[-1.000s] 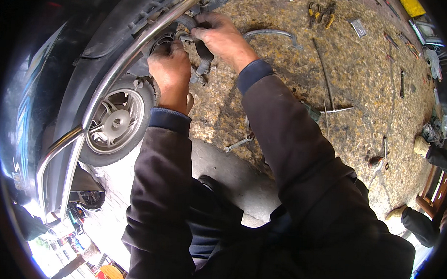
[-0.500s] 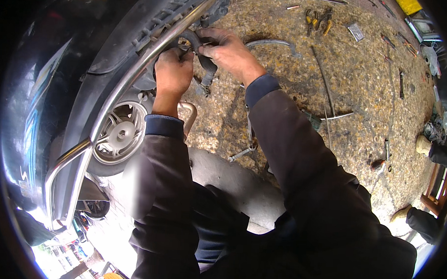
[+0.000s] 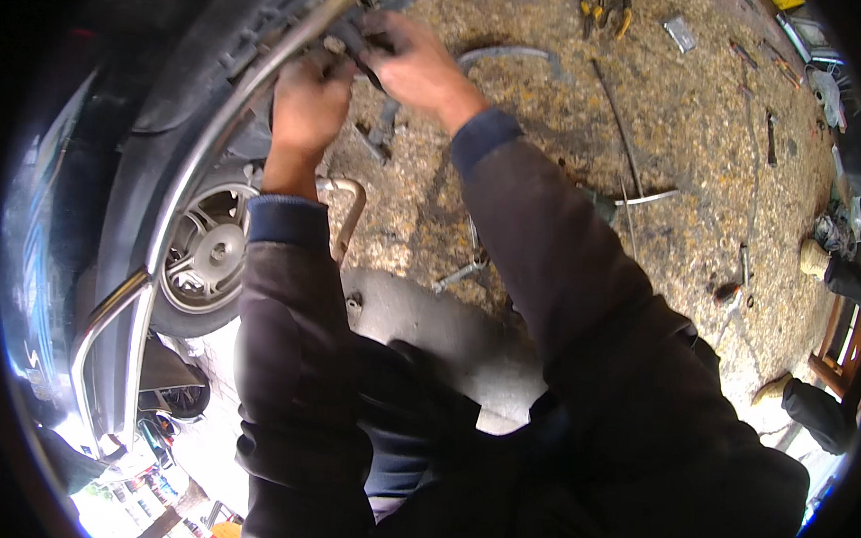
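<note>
A dark scooter point(image 3: 121, 173) with a chrome guard bar point(image 3: 207, 138) along its side stands at my left. Beside the bar, at the far end of the scooter, both my hands work close together. My right hand point(image 3: 418, 69) is closed around a thick black hose point(image 3: 353, 41). Just left of it, my left hand point(image 3: 308, 113) has its fingers curled in, slightly blurred, and what they hold is hidden. Below the hands are a spoked wheel point(image 3: 213, 252) and a bent metal pipe point(image 3: 352, 214).
On the speckled floor point(image 3: 538, 168) lie a curved grey hose point(image 3: 509, 54), a thin dark rod point(image 3: 620, 133), yellow-handled pliers point(image 3: 605, 11), a small packet point(image 3: 681, 33) and a wrench point(image 3: 461, 273). Another person's shoe point(image 3: 814, 258) is at the right edge.
Both hands appear farther up and left in the picture, still close together by the chrome bar. The whole view has shifted too, with the floor items higher in it.
</note>
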{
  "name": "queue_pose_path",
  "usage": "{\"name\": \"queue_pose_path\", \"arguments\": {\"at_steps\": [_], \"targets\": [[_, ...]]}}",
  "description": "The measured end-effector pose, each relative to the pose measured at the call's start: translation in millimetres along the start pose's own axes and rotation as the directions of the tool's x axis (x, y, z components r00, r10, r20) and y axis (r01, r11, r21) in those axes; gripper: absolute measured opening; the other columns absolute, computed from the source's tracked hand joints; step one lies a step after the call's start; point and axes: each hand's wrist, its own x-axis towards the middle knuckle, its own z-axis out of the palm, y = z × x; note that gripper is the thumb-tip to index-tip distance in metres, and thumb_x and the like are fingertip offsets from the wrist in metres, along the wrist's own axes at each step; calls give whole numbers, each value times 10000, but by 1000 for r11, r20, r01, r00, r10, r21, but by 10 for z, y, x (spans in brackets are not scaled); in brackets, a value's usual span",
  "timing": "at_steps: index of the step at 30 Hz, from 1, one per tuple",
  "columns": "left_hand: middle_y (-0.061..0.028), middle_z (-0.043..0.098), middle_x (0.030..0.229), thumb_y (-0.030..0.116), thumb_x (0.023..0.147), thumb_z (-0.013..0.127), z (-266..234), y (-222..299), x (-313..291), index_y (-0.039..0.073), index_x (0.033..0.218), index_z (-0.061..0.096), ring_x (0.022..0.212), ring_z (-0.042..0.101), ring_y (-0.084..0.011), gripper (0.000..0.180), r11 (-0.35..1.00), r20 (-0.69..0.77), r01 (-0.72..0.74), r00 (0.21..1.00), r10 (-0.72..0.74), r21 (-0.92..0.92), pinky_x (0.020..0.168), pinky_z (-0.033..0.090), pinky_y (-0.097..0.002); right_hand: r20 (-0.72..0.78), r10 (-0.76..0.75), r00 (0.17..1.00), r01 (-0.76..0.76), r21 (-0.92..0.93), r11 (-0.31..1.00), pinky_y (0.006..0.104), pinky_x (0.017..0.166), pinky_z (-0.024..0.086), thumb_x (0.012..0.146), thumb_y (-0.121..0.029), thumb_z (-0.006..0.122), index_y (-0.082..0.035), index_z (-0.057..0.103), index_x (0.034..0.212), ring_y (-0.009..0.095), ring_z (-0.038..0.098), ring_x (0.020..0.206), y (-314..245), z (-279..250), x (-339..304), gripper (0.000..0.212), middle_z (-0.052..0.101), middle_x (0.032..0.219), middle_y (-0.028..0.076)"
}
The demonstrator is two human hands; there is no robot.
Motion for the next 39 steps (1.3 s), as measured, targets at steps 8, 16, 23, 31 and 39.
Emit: {"name": "queue_pose_path", "arguments": {"at_steps": [8, 16, 23, 31, 39], "targets": [[-149, 673, 788, 171, 860, 631, 38, 7, 40, -74, 932, 683, 737, 595, -219, 261, 986, -46, 50, 997, -58, -162, 742, 465, -333, 23, -47, 999, 46, 31, 998, 391, 829, 520, 813, -213, 708, -21, 668, 1117, 307, 674, 925, -83, -85, -29, 362, 697, 999, 184], [-68, 617, 718, 173, 872, 621, -29, 80, -19, -77, 913, 674, 671, 514, -133, 260, 965, 53, 112, 993, -103, -236, 647, 431, -294, 6, -74, 997, 72, 159, 985, 359, 807, 522, 769, -160, 763, -11, 676, 1126, 271, 681, 910, -103, -105, -54, 396, 703, 991, 194], [4, 530, 679, 164, 877, 608, -64, 190, -64, -58, 900, 665, 616, 426, -97, 229, 903, 107, 171, 984, -140, -394, 558, 344, -277, 32, -36, 999, 33, 69, 997, 349, 842, 520, 739, -196, 797, -10, 676, 1141, 271, 676, 935, -121, -197, -13, 459, 698, 1045, 194], [20, 474, 623, 155, 879, 597, -80, 191, -85, -2, 826, 630, 501, 388, -87, 168, 820, 166, 281, 959, -228, -499, 457, 301, -258, 229, 107, 968, -182, 336, 924, 309, 867, 494, 842, -225, 727, 35, 644, 1156, 201, 643, 946, -100, -342, -128, 416, 691, 1042, 132], [43, 436, 631, 140, 897, 589, -85, 307, -137, 48, 858, 615, 501, 347, -68, 104, 787, 150, 306, 952, -268, -536, 450, 266, -235, 296, 241, 925, -291, 139, 947, 298, 837, 486, 797, -357, 776, 35, 661, 1130, 189, 632, 907, -288, -440, -145, 527, 694, 1012, 120]]}}
